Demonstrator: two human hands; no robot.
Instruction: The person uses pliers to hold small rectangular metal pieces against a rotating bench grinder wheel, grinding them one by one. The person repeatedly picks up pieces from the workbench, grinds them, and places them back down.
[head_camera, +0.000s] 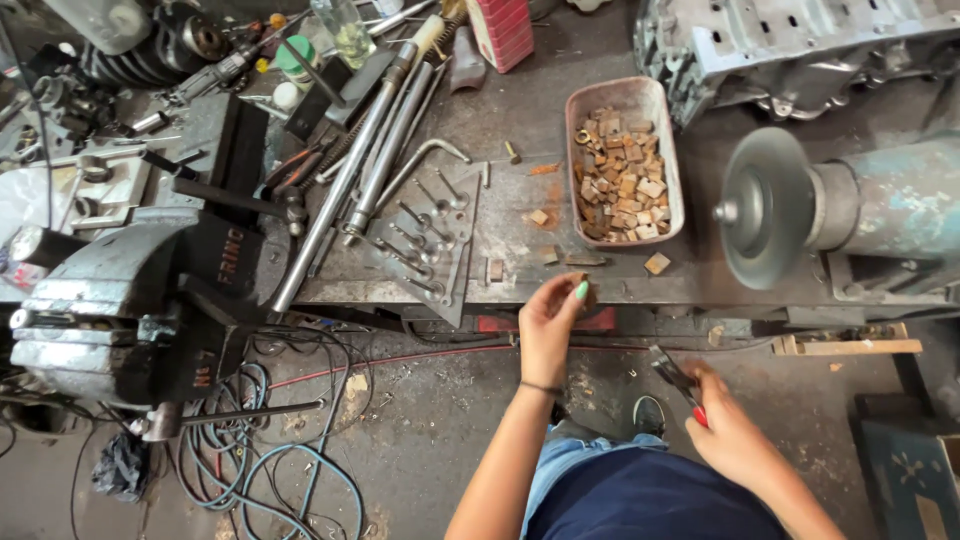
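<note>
L hand (548, 318): pinching small rusty block (585, 293) at workbench (520, 110) front edge.
R hand (728, 425): closed round pliers (675, 378), below bench.
Tray (668, 150): full of blocks, near front edge.

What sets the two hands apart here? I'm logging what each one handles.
The left hand is raised to the bench edge, pinching a small brown block in its fingertips; the right hand hangs lower, over the floor, gripping pliers. The left hand sits close to the tray of similar blocks; the right hand is farther from it. Both are bare with painted nails.
</note>
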